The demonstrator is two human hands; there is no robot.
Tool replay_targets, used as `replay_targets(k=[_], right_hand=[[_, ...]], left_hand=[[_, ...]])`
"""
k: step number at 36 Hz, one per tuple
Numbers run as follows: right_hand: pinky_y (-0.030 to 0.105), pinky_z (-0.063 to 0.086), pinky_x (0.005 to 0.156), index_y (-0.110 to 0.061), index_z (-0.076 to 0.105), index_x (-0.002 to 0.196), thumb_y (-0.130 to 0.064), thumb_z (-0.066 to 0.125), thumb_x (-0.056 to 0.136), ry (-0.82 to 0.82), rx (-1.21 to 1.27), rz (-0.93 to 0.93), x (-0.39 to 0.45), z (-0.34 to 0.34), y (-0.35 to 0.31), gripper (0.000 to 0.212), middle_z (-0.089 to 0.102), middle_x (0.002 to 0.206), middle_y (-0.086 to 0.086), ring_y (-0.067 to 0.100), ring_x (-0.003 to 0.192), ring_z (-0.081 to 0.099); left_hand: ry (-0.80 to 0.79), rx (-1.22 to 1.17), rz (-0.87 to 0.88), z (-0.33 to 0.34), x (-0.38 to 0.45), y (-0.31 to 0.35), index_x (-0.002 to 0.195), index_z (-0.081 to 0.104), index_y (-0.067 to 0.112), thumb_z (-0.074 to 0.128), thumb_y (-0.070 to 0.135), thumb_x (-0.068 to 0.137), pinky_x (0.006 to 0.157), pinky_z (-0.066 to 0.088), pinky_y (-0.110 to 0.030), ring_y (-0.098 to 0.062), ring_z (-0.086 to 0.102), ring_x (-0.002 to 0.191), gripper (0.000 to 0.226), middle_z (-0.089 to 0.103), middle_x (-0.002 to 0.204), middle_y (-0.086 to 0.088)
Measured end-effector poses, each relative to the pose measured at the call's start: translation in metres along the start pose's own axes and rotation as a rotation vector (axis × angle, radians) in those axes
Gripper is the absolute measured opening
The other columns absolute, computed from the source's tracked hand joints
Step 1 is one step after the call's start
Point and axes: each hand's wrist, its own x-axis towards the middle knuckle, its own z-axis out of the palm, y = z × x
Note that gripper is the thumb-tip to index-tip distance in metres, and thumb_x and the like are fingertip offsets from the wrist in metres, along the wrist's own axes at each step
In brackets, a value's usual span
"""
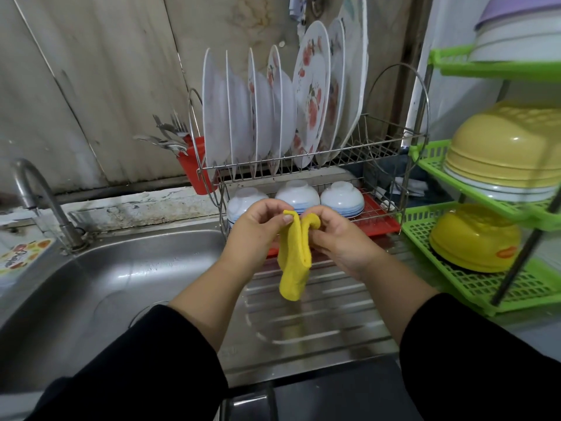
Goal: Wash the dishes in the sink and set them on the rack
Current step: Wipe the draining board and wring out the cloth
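left hand [253,227]: raised over the ribbed draining board, fingers curled and pinching the top left edge of a yellow cloth [294,259], thumb on the fabric.
right hand [340,235]: just beside the left, fingers bent and gripping the cloth's top right edge.
yellow cloth: held between both hands, folded lengthwise, its lower end hanging free above the draining board [312,308].
sink [100,287]: steel basin to the left, wet; tap [36,199] stands at its back left corner.
dish rack [391,141]: two-tier wire rack behind the hands, at the back of the worktop.
plates [311,95]: standing upright in a row on the top tier, some with a red flower print.
bowls [341,199]: three white ones upside down on the lower tier, over a red tray [382,227].
cutlery holder [192,168]: red cup hooked on the rack's left end, holding spoons and forks.
green shelf [473,284]: to the right, carrying upturned yellow containers.
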Motion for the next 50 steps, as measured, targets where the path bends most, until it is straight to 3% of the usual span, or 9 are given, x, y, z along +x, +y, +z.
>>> replay_targets(k=[8, 13, 23, 31, 34, 38, 41, 45, 50], right_hand=[[0.047, 0.043, 0.094, -0.015, 0.045, 0.092, -0.008, 0.04, 0.098, 0.111, -0.095, 0.052, -0.006, -0.022, -0.008, 0.011, 0.058, 0.111, 0.028, 0.025, 0.098, 0.054], [0.044, 0.047, 0.094, -0.02, 0.05, 0.101, -0.019, 0.043, 0.099, 0.167, -0.311, 0.11, -0.012, -0.044, -0.012, 0.008, 0.063, 0.095, 0.001, 0.017, 0.092, 0.061], [0.028, 0.053, 0.06, -0.017, 0.045, 0.11, -0.031, 0.035, 0.102, 0.257, -0.663, 0.229, -0.02, -0.06, -0.027, 0.02, 0.056, 0.085, 0.003, 0.013, 0.072, 0.056], [0.038, 0.053, 0.075, -0.02, 0.031, 0.133, -0.042, 0.026, 0.102, 0.215, -0.812, 0.345, -0.023, -0.072, -0.03, 0.039, 0.054, 0.086, -0.001, 0.022, 0.083, 0.059], [0.031, 0.05, 0.062, -0.017, 0.032, 0.136, -0.043, 0.028, 0.101, 0.218, -0.746, 0.39, -0.023, -0.074, -0.03, 0.043, 0.057, 0.091, 0.007, 0.02, 0.076, 0.057], [0.045, 0.048, 0.093, -0.017, 0.029, 0.146, -0.042, 0.037, 0.1, 0.303, -0.422, 0.462, -0.023, -0.08, -0.026, 0.052, 0.052, 0.13, 0.006, 0.029, 0.111, 0.055], [0.049, 0.05, 0.088, -0.012, 0.054, 0.119, -0.037, 0.037, 0.102, 0.329, -0.16, 0.511, -0.029, -0.082, -0.023, 0.035, 0.066, 0.088, 0.008, 0.024, 0.083, 0.064], [0.034, 0.055, 0.065, -0.014, 0.063, 0.099, -0.023, 0.038, 0.1, 0.243, 0.073, 0.531, -0.042, -0.089, -0.013, 0.027, 0.074, 0.077, 0.002, 0.015, 0.069, 0.071], [0.032, 0.059, 0.063, -0.011, 0.059, 0.117, -0.005, 0.041, 0.094, 0.263, 0.163, 0.542, -0.052, -0.092, 0.004, 0.029, 0.07, 0.099, 0.009, 0.022, 0.079, 0.069]], left_hand=[[0.146, 0.095, 0.048, -0.014, 0.004, -0.01, 0.089, 0.052, 0.027, 0.047, 0.007, 0.097, 0.059, 0.047, -0.022, -0.006, 0.051, 0.065, 0.022, 0.052, 0.079, 0.002], [0.26, 0.182, -0.023, -0.02, 0.005, -0.015, 0.085, 0.051, 0.03, 0.045, 0.013, 0.099, 0.072, 0.047, -0.047, -0.019, 0.049, 0.074, 0.022, 0.052, 0.078, 0.005], [0.254, 0.467, -0.058, -0.019, 0.004, -0.029, 0.091, 0.055, 0.014, 0.045, 0.017, 0.099, 0.049, 0.04, -0.015, -0.015, 0.049, 0.066, 0.014, 0.053, 0.071, 0.003], [0.095, 0.813, -0.007, -0.013, 0.005, -0.038, 0.114, 0.039, 0.018, 0.023, 0.033, 0.103, 0.064, 0.043, -0.038, -0.032, 0.057, 0.072, 0.024, 0.05, 0.067, -0.004], [0.07, 0.775, -0.07, -0.011, 0.011, -0.04, 0.117, 0.041, 0.013, 0.026, 0.029, 0.104, 0.063, 0.043, -0.037, -0.027, 0.053, 0.066, 0.026, 0.048, 0.068, -0.004], [0.04, 0.484, -0.427, -0.007, 0.016, -0.041, 0.116, 0.051, 0.011, 0.03, 0.042, 0.102, 0.072, 0.053, -0.036, -0.026, 0.058, 0.083, 0.04, 0.06, 0.092, -0.012], [-0.16, 0.056, -0.667, -0.01, 0.009, -0.042, 0.13, 0.044, 0.023, 0.043, 0.043, 0.098, 0.07, 0.05, -0.034, -0.019, 0.057, 0.089, 0.038, 0.061, 0.111, -0.004], [-0.258, -0.057, -0.583, -0.01, -0.001, -0.06, 0.149, -0.008, 0.04, 0.053, 0.002, 0.092, 0.081, 0.052, -0.043, -0.018, 0.059, 0.103, 0.092, 0.048, 0.137, 0.008], [-0.292, 0.067, -0.498, 0.0, -0.01, -0.075, 0.15, -0.002, 0.034, 0.046, -0.007, 0.094, 0.096, 0.041, -0.031, -0.015, 0.046, 0.115, 0.085, 0.033, 0.133, 0.01]])
